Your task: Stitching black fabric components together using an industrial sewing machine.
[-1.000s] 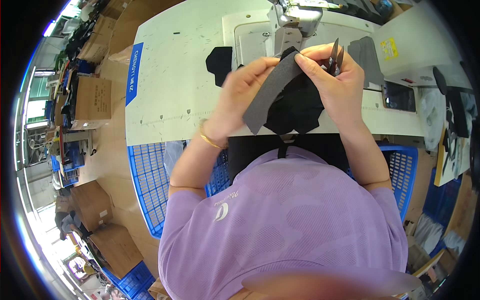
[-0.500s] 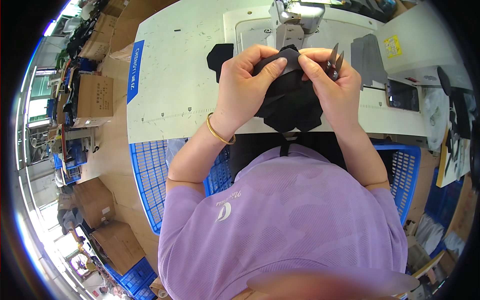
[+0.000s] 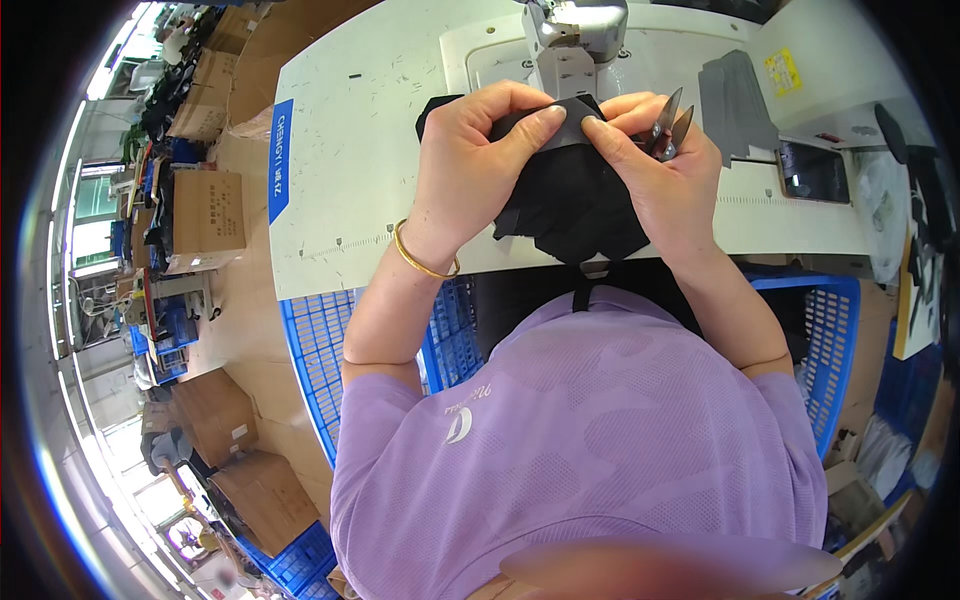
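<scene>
Both thumbs pinch the upper edge of a black fabric piece [image 3: 580, 200] just in front of the sewing machine head [image 3: 568, 50]. My left hand [image 3: 478, 150] is closed on its left part, and my right hand [image 3: 655, 150] grips the edge close beside it. A dark grey patch [image 3: 570, 122] shows between the two thumbs. Tucked in my right hand is a pair of thread snips [image 3: 670, 130], blades pointing up and away. The lower part of the black fabric hangs toward the table's near edge. Another black piece [image 3: 432, 108] lies partly behind my left hand.
On the white sewing table [image 3: 350, 180] lie thread scraps. Right of my hands are a stack of grey fabric pieces [image 3: 738, 105] and a phone [image 3: 812, 172]. Blue plastic baskets [image 3: 315, 350] stand below the near edge on both sides. Cardboard boxes [image 3: 208, 215] stand on the floor at left.
My thumbs have shifted slightly left along the fabric edge, and more of the grey patch shows between them. The whole view has also shifted a little. The snips stay in my right hand.
</scene>
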A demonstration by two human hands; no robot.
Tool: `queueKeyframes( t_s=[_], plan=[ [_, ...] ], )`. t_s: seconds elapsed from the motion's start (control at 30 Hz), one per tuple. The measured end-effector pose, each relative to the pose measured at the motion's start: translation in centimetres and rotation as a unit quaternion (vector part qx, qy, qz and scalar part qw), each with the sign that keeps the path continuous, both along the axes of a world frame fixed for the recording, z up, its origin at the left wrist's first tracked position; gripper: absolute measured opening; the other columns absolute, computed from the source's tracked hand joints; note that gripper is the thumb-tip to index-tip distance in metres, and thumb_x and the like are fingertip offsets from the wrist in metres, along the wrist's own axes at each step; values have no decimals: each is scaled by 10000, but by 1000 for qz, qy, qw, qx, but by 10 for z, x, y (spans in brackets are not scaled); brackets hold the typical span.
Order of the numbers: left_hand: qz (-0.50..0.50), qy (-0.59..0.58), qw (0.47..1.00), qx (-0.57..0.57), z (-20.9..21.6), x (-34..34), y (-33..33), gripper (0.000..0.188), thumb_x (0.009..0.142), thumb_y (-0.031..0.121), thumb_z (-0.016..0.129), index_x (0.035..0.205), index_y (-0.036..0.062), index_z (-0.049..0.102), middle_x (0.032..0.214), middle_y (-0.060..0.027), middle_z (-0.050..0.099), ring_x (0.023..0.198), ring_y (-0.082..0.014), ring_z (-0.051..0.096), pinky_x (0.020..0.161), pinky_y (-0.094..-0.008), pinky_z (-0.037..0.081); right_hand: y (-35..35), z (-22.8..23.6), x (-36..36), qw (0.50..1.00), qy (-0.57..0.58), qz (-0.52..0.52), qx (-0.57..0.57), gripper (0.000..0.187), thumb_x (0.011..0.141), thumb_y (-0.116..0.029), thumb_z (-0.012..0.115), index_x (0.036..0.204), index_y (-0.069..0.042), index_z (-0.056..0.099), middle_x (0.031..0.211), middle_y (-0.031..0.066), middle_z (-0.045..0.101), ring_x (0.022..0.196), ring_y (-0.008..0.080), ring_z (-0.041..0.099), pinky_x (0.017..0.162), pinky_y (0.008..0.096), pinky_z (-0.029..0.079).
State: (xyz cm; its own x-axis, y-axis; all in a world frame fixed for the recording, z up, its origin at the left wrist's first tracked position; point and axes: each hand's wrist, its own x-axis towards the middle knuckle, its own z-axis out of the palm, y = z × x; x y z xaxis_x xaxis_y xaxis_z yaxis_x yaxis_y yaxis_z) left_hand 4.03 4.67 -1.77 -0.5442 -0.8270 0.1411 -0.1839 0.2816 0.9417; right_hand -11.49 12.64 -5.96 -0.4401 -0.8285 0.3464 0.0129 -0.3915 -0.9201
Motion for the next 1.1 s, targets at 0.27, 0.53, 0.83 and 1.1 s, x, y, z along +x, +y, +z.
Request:
queueKeyframes(
  t_s=[0.27,0.53,0.83,1.1],
  plan=[
    [77,29,974,-211,-5,-4,2,195,782,66,771,930,-1,664,791,-48,622,735,-165,619,658,-247,492,0,5,1,998,-65,9,16,190,837,-52,752,995,-25,650,880,15,646,688,55,585,595,185,457],
    [139,-47,854,-498,-17,8,30,273,729,157,816,874,-1,648,854,-98,604,749,-255,620,634,-354,521,2,15,-5,987,-151,46,37,238,854,-48,743,1068,-13,645,869,21,646,746,57,601,595,171,457],
    [-24,25,993,112,1,13,31,380,941,327,668,950,-52,676,717,-25,641,700,-64,548,602,-243,466,5,14,11,999,-30,15,27,150,871,-54,717,1004,-25,654,855,-6,650,773,33,581,669,179,451],
    [150,197,969,25,-9,-13,46,221,918,151,704,1004,-52,689,930,-33,684,820,-80,586,724,-221,485,3,16,19,995,77,-44,-42,151,856,-36,720,987,-64,650,846,-44,646,702,5,529,554,165,365]
  ],
)
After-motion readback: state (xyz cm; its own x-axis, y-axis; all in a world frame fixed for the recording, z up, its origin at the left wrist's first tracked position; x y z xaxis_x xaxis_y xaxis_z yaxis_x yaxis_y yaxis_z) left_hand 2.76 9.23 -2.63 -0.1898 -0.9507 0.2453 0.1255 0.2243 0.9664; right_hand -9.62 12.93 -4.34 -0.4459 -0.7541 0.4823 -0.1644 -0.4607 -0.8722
